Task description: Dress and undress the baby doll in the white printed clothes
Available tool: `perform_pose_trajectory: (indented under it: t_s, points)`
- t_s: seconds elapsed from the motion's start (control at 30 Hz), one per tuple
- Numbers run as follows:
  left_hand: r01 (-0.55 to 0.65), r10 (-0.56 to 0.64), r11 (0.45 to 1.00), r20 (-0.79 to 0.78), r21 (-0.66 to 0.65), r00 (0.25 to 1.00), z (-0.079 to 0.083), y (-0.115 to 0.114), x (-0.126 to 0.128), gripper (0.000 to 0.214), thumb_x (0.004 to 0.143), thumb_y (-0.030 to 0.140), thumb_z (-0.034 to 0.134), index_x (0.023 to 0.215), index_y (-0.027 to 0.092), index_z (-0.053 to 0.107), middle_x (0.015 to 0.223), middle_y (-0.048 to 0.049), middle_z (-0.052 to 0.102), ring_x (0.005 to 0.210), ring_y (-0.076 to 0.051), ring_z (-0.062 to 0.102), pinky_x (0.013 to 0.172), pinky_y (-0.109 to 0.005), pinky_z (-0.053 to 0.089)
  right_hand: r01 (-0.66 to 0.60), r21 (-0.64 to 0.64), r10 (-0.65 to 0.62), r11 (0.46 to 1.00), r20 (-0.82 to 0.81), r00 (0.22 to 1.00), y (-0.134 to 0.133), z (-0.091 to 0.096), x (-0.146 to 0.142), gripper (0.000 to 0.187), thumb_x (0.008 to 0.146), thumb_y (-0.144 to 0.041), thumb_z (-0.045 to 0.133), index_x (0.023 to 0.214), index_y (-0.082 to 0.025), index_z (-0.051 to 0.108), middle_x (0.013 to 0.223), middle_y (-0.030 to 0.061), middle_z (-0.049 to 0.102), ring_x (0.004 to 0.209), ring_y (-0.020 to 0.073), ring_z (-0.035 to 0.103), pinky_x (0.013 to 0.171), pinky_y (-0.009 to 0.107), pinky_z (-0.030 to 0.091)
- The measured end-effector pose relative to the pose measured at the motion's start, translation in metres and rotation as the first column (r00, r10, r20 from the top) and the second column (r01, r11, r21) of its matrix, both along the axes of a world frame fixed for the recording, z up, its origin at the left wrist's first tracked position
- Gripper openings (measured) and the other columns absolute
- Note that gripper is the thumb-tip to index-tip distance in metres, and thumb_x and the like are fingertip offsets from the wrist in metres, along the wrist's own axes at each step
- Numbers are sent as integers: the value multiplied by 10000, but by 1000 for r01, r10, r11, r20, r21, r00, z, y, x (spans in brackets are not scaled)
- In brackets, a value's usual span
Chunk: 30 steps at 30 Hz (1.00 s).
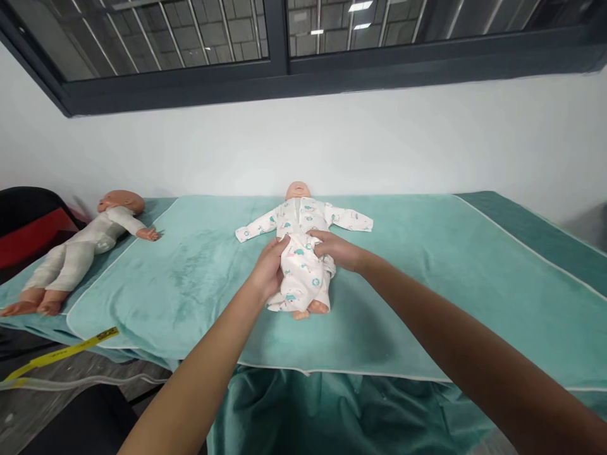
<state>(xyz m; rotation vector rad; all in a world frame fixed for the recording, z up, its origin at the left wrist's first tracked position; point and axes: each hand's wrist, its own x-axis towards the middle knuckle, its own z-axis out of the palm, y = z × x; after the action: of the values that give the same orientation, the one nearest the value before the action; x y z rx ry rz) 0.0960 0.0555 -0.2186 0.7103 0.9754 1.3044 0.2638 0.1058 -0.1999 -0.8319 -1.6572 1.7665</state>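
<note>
A baby doll (298, 189) lies on its back at the middle of the table, head towards the wall. It wears a white long-sleeved top (308, 215) with small green prints, its sleeves spread to both sides. Matching printed pants (303, 281) cover its legs, and the feet stick out at the hems. At the waist, my left hand (271, 268) grips the left edge of the pants between thumb and fingers. Opposite it, my right hand (336, 248) pinches the waistband on the right side. The fingertips are partly hidden in the cloth.
Another doll (99, 234) in white clothing lies at the far left. Green cloth (417, 303) covers the table against a white wall (379, 139) below a dark-framed window (279, 76). A yellow strap (71, 351) and a black and red chair (33, 227) are at the left.
</note>
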Motion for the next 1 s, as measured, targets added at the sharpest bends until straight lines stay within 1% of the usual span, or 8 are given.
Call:
perform_pose_trajectory:
  t_s: [0.1,0.23,0.33,0.43,0.6,0.77,0.87,1.0]
  points:
    - [188,-191,981,-67,-43,979,-6,-6,-1,501,747,543,724,1061,161,646,993,-90,720,854,-209,664,776,-331,514,11,-86,-13,996,-18,1000,4,-3,2,237,561,-166,583,792,-168,633,788,-11,632,781,163,574,683,243,434]
    - [436,-443,896,-214,-82,871,-5,-16,-8,491,662,415,840,1023,117,692,992,-105,732,859,-210,669,767,-300,507,52,-119,-62,992,-81,995,7,-7,5,224,601,-203,630,819,-160,658,783,6,659,758,163,602,673,244,462]
    - [292,-294,956,-113,-37,949,-4,-14,-7,486,722,426,791,1100,143,675,1028,-96,733,885,-213,679,802,-314,525,-40,-84,36,996,-50,998,5,-4,4,272,677,-334,715,872,-146,700,874,49,708,842,199,651,771,298,506]
    - [164,-164,986,-3,-25,986,-9,-8,-5,494,775,471,729,1140,146,656,1054,-114,731,915,-226,688,800,-318,542,-135,31,128,990,176,976,1,1,1,375,657,-386,794,953,-164,736,960,56,730,916,241,668,820,340,519]
    - [284,-284,958,4,-35,959,-16,-11,-9,585,758,522,731,1178,127,634,1027,-145,734,929,-269,697,782,-354,549,-68,66,54,995,205,977,5,0,-3,313,680,-309,760,959,-167,748,979,51,735,942,249,670,820,345,529]
    - [453,-452,891,-145,-24,880,-7,-16,-15,618,636,244,862,1206,155,638,1045,-100,737,947,-232,683,878,-348,513,-4,-37,6,999,42,999,8,-8,-3,363,683,-304,770,999,-130,728,1035,89,724,963,239,666,841,342,528]
    - [353,-358,934,-142,-59,923,-6,-11,-11,488,668,264,836,1107,125,675,923,-95,746,821,-207,684,823,-339,517,-68,-37,70,997,55,996,7,-6,-1,452,719,-402,774,1078,-136,706,1119,99,704,1042,248,649,900,357,513]
    - [174,-173,985,68,1,982,-11,-4,-3,452,671,278,822,1066,121,669,915,-99,743,796,-229,694,787,-348,536,-242,9,228,970,295,928,7,2,0,489,691,-420,812,1109,-189,709,1159,50,698,1091,244,636,944,335,496]
